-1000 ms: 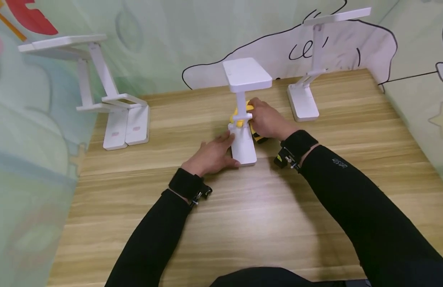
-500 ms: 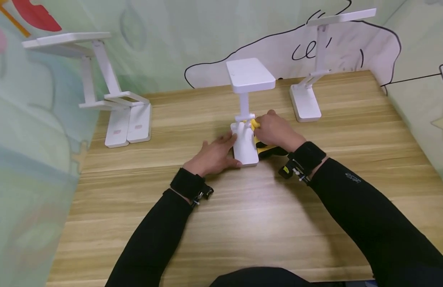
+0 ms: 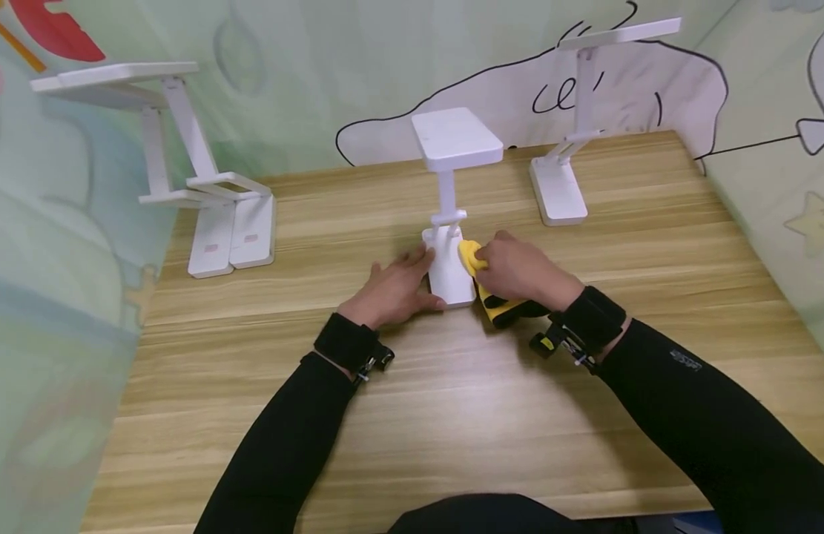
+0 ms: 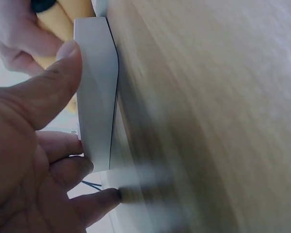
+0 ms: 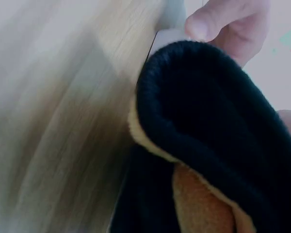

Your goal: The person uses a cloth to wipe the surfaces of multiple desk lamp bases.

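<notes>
Two white lamps [image 3: 219,194] stand together on the bench [image 3: 412,460] | left hand [image 3: 393,289] grips middle lamp [image 3: 446,194] by its base [image 3: 450,271] | yellow-and-black cloth [image 3: 489,304], perhaps a mitt, at base's right | right hand [image 3: 523,271] clamped on cloth | rightmost lamp [image 3: 560,191] behind

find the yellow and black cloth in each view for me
Head: the cloth is right of centre, in the right hand.
Left wrist: cloth at top left, partly cut off.
Right wrist: cloth, centre to lower right.
Shared landmark: the white lamp base beside the cloth.
</notes>
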The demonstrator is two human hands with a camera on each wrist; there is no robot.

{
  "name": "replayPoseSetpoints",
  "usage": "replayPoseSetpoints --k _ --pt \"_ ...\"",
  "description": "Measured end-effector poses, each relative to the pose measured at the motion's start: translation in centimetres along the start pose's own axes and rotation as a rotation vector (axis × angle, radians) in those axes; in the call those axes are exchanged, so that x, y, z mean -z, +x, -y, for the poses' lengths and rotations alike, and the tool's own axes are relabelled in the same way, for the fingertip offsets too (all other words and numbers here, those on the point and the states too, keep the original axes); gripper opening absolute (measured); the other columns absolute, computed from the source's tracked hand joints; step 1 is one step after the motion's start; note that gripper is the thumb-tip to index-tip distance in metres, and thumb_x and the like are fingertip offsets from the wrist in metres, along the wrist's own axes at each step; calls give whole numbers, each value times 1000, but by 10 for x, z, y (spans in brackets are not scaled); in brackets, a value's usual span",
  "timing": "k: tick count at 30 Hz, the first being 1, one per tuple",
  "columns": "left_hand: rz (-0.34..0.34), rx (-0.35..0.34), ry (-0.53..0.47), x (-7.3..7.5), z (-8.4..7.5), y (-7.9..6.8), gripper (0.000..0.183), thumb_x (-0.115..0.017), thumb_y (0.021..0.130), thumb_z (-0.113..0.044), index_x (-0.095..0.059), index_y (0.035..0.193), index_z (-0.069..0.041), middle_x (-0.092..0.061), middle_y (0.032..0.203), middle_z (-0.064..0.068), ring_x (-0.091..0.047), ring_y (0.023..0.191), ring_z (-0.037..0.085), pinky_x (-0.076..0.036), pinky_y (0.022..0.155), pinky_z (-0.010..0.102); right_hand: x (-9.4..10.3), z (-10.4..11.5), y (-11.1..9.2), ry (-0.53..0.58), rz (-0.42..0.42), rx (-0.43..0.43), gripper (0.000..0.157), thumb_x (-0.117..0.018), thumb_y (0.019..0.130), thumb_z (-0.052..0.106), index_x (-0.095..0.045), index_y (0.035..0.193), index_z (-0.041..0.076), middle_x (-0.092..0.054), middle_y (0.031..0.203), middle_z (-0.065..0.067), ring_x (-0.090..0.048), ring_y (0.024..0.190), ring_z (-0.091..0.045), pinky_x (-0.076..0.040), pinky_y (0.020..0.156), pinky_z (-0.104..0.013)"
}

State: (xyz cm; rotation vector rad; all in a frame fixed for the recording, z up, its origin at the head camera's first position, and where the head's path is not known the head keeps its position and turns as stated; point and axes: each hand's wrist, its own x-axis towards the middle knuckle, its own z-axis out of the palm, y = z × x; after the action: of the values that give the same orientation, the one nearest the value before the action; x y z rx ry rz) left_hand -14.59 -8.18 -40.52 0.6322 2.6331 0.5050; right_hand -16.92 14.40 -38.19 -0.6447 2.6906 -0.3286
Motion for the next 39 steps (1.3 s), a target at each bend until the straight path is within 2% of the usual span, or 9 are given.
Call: replayPoseSetpoints --k 8,11,16,21,24,27,32,35,39 --pt "2 -5 -14 0 1 -1 92 -59 88 -58 -13 156 -17 -10 163 8 -14 146 30 -14 106 74 -1 8 -26 -21 34 66 21 -51 87 13 -69 95 5 -57 83 -10 -48 78 -24 -42 58 -34" --pt "8 -5 -16 1 2 0 92 -59 88 -58 -14 156 -17 -10 163 8 -14 145 29 -14 107 73 1 10 -35 -28 76 69 24 -52 86 13 -70 100 5 -58 88 -11 -49 79 -24 -43 60 -35" --pt "9 19 9 5 3 -1 91 -61 87 -58 -15 156 -19 -14 163 5 -17 145 27 -17 105 73 14 10 -46 -3 190 81 39 -51 87 15 -66 120 2 -64 114 -17 -53 103 -28 -48 86 -46" --pt "-29 47 20 5 0 -1 90 -64 85 -57 -20 155 -21 -20 161 4 -20 144 31 -15 104 75 26 2 -54 171 261 95 37 -54 87 12 -68 121 15 -60 105 -11 -54 88 -24 -47 76 -38" --pt "-71 34 12 3 -2 -3 89 -64 85 -57 -25 154 -19 -26 160 5 -24 143 29 -16 104 76 27 -3 -55 305 192 69 38 -55 87 12 -67 122 19 -58 99 -10 -53 79 -23 -46 67 -33" --pt "-124 15 -53 4 -1 -8 82 -63 87 -55 -31 152 -18 -37 155 4 -34 138 24 -24 107 68 19 -6 -54 413 11 9 38 -55 90 15 -64 127 16 -59 97 -13 -53 79 -25 -45 65 -35" --pt "-196 55 -341 15 -3 -25 60 -55 95 -50 -45 144 -17 -55 139 5 -54 117 19 -46 97 44 -6 4 -51 649 -271 -106 45 -54 95 22 -52 140 17 -54 110 -14 -50 89 -28 -43 71 -37" --pt "-212 89 -558 18 -7 -35 59 -51 95 -54 -45 140 -16 -55 135 4 -56 114 18 -48 93 40 -19 22 -50 856 -331 -109 51 -51 96 20 -41 147 18 -49 121 -14 -52 95 -29 -46 77 -38" --pt "-170 87 -770 16 -16 -46 72 -50 91 -63 -30 140 -15 -44 144 5 -53 119 16 -48 95 38 -33 54 -47 1094 -321 -108 54 -51 97 22 -28 145 13 -43 128 -16 -57 102 -29 -52 81 -40"
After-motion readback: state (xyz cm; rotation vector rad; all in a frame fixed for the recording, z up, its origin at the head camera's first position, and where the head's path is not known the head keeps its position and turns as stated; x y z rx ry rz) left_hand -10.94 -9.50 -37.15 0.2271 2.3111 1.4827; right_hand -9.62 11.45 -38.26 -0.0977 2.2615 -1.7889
